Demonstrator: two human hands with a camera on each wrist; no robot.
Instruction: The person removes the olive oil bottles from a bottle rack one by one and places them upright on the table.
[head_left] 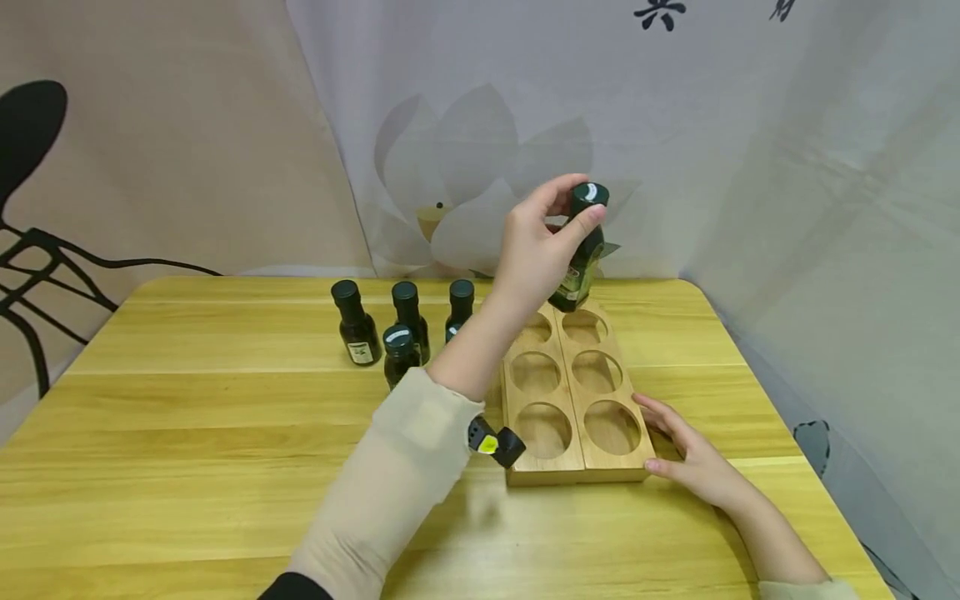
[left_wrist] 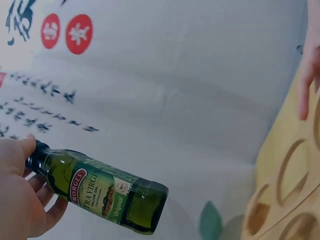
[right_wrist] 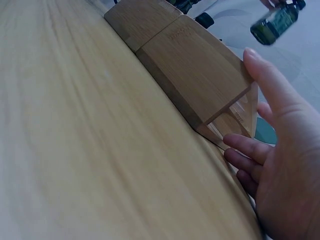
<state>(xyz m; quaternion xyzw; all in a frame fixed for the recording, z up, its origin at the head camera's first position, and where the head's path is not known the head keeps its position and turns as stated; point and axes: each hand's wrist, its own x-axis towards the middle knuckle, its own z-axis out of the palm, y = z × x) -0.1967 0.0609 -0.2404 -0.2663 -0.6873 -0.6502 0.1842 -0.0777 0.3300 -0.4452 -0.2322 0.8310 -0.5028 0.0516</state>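
My left hand [head_left: 542, 242] grips a green glass olive oil bottle [head_left: 573, 282] by its neck and dark cap. The bottle hangs tilted above the far end of a light wooden rack [head_left: 543, 477] with two rows of round holes. In the left wrist view the label of the olive oil bottle [left_wrist: 107, 192] faces the camera, and the thumb and fingers are round its neck. My right hand [head_left: 697, 467] rests against the rack's right side, thumb at the near corner. Seen from the right wrist, the fingers of the right hand [right_wrist: 295, 150] lie relaxed along the rack's end wall [right_wrist: 195, 70].
Several dark-capped bottles [head_left: 360, 331] stand upright on the wooden table [head_left: 225, 433] left of the rack, partly hidden by my left forearm. A printed cloth [head_left: 480, 150] hangs behind the table. At the far left is a black chair [head_left: 30, 133].
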